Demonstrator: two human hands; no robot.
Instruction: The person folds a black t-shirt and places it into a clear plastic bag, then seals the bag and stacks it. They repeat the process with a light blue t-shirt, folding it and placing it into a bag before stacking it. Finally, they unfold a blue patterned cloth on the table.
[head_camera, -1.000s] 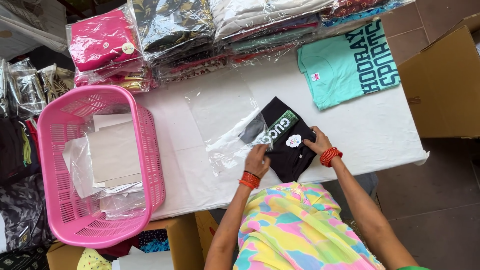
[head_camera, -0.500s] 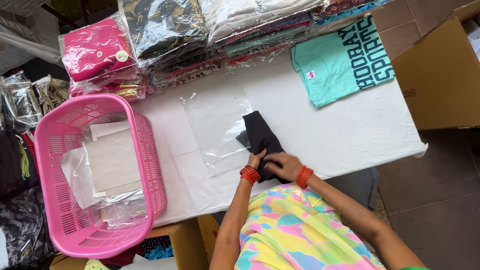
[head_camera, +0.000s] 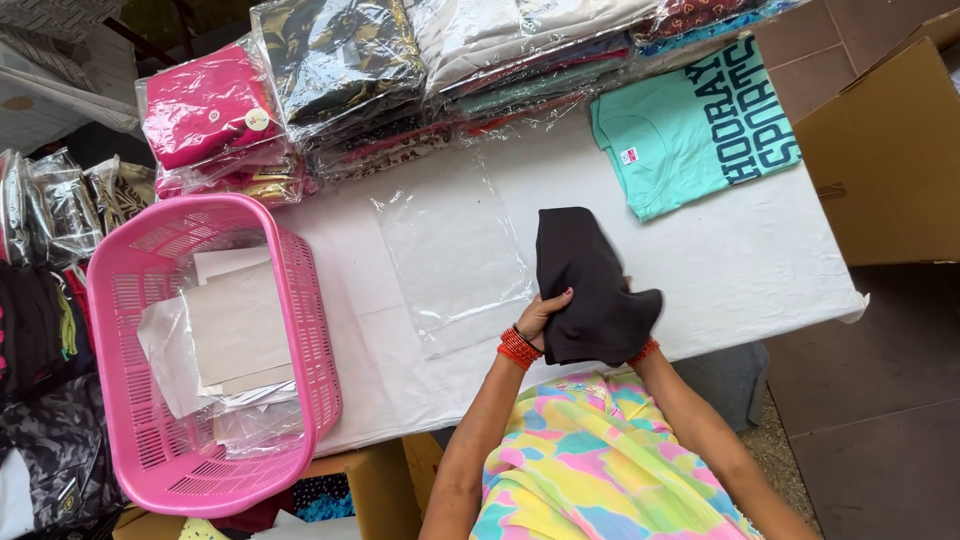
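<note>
From the head camera, the right hand is hidden under the black garment (head_camera: 590, 290). The left hand (head_camera: 540, 315) clamps the garment's left edge. The garment lies on the white table (head_camera: 740, 270), just right of an empty clear bag (head_camera: 450, 250). Left of the bag, a pink basket (head_camera: 130, 300) holds cardboard sheets (head_camera: 235, 325) and plastic bags.

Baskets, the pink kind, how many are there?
1. The pink basket sits at the left end of the white table, holding card sheets and clear bags. More could be hidden beyond the picture's edge.
</note>
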